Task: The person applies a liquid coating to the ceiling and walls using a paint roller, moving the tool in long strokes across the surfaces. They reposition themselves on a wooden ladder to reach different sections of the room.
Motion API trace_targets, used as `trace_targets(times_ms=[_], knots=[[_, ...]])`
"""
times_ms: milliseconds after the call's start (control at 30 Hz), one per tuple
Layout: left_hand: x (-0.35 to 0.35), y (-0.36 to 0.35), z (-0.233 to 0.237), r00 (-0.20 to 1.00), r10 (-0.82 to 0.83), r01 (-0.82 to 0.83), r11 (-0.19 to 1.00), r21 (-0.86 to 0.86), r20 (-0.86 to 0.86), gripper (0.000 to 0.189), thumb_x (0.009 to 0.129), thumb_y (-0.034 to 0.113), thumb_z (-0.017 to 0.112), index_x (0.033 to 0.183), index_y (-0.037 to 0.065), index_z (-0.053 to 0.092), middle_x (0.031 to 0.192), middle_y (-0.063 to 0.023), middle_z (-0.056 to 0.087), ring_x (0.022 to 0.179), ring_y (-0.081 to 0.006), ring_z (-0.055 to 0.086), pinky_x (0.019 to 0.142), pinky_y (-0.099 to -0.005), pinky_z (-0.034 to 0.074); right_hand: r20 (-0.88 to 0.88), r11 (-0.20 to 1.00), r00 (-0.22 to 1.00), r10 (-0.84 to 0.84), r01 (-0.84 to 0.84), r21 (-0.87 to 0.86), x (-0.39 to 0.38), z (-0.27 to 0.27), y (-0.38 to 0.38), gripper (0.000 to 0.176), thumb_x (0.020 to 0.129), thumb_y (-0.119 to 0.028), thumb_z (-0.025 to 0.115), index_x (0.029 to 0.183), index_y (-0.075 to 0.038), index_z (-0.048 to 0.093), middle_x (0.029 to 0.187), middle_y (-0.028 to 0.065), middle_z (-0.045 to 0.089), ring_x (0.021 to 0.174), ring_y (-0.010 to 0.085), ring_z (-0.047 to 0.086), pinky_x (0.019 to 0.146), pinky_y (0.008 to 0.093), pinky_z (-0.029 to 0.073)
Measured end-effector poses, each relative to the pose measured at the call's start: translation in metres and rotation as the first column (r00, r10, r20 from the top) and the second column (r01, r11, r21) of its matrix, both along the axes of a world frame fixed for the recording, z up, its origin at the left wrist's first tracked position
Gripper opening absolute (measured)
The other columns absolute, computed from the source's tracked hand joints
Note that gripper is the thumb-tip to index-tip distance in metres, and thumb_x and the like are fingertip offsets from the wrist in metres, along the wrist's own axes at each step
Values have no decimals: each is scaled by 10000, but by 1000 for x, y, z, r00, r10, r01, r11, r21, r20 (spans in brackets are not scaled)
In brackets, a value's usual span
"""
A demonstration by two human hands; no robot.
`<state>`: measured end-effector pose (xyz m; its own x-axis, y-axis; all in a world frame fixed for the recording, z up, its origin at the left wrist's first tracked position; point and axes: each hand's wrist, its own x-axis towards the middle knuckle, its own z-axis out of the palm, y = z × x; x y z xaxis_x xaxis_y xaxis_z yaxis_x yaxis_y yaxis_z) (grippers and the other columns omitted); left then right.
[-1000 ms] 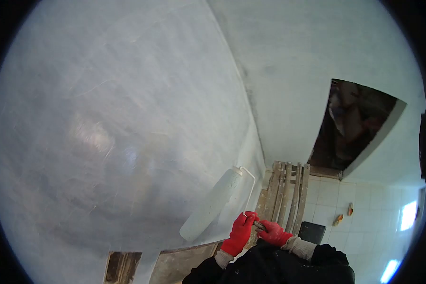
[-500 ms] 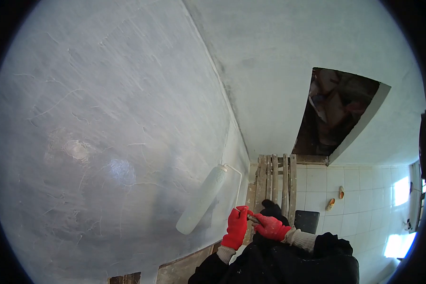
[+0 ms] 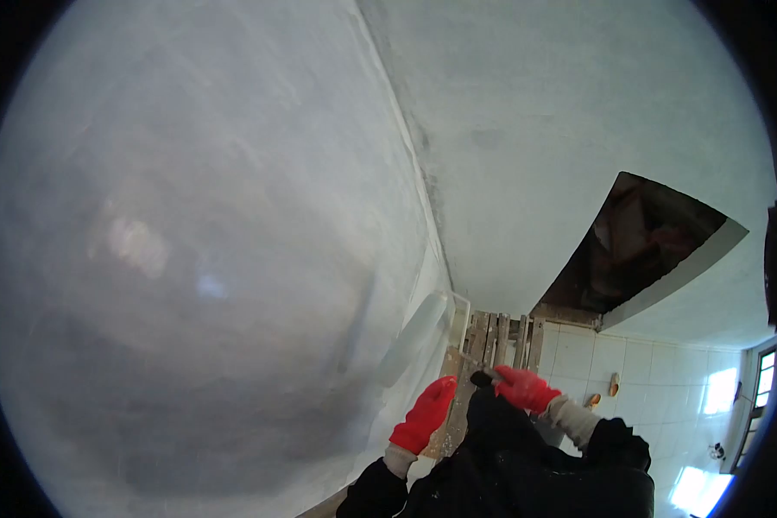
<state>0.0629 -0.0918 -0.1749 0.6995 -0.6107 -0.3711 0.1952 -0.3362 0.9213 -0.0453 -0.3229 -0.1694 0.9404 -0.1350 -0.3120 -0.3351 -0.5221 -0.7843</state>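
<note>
A paint roller [image 3: 415,339] with a long pale sleeve and bent wire frame hangs slanted close to the plastered wall [image 3: 233,345] on the left. Its handle reaches back to my right hand [image 3: 527,388], in a red glove, which is closed around the grip. My left hand [image 3: 425,416], gloved in red too, is off the handle, below the sleeve and near the wall's lower edge. Its fingers point up and hold nothing.
A narrow plank bench [image 3: 495,338] stands below me against the far wall [image 3: 527,112], which has a dark opening [image 3: 639,242]. Orange-brown shoes [image 3: 614,384] lie on the white tiled floor [image 3: 647,371]. A window [image 3: 764,371] is at the far right.
My left hand has let go of the roller handle and moved apart. The roller has shifted up and right in view, in my right hand. The view has tilted and blurred.
</note>
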Motion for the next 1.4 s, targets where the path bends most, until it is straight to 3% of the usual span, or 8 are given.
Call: trace_targets(times_ms=[67,300,567,767,800,1200,1267,1400], knots=[[22,-21,42,969,7,-38,992,-122,-247,381,965,280,461,1250,30,499,1172,-84,575,1066,-175,546,904,-313,440,-46,999,998,34,-32,38,30,7,-45,371,862,-368,514,1104,-87,524,851,220,629,826,420,597,706,497,460],[61,-39,121,976,116,-124,992,-32,-183,376,980,272,421,1247,19,499,1128,-120,598,1013,-207,583,890,-332,461,-80,989,997,-4,-8,-148,83,3,-118,315,859,-348,495,983,-63,544,831,216,621,811,423,586,698,516,441],[84,-45,101,967,43,-38,999,22,-250,393,961,329,454,1202,30,537,1083,-111,614,937,-197,599,852,-332,474,-179,975,972,-151,116,-191,77,6,-101,348,847,-363,494,1007,-56,535,900,227,622,903,395,590,766,502,453],[74,-108,114,939,-214,225,974,12,-271,431,968,361,413,1182,6,532,1054,-129,616,902,-218,607,814,-342,491,-194,921,929,-316,350,172,7,29,-32,477,837,-360,519,1186,-34,515,1087,242,586,1040,388,552,887,434,426],[65,-111,109,921,-257,265,964,-10,-294,433,968,362,412,1185,6,530,1057,-128,615,902,-221,608,813,-345,492,-120,874,887,-445,460,156,-6,23,-11,305,839,-314,522,1015,-71,578,929,194,629,926,377,587,795,452,444],[81,-121,143,946,-142,141,990,-26,-293,398,949,335,473,1189,25,544,1051,-116,630,922,-212,613,829,-348,491,61,957,956,-288,288,11,33,58,-88,292,779,-283,559,891,-13,550,865,231,611,871,410,589,746,478,453],[83,-114,148,938,-55,60,998,3,-342,389,959,330,461,1202,36,540,1081,-97,621,956,-191,601,848,-329,477,-197,982,962,-190,186,-39,61,85,-116,331,805,-320,532,951,-24,551,919,246,611,914,431,570,783,503,445],[110,-150,164,939,82,-84,996,11,-333,362,966,304,455,1201,41,537,1086,-86,618,944,-170,597,839,-315,477,-156,996,987,-38,25,-88,133,95,-197,320,825,-302,522,999,-34,545,904,234,619,913,412,581,768,497,453]])
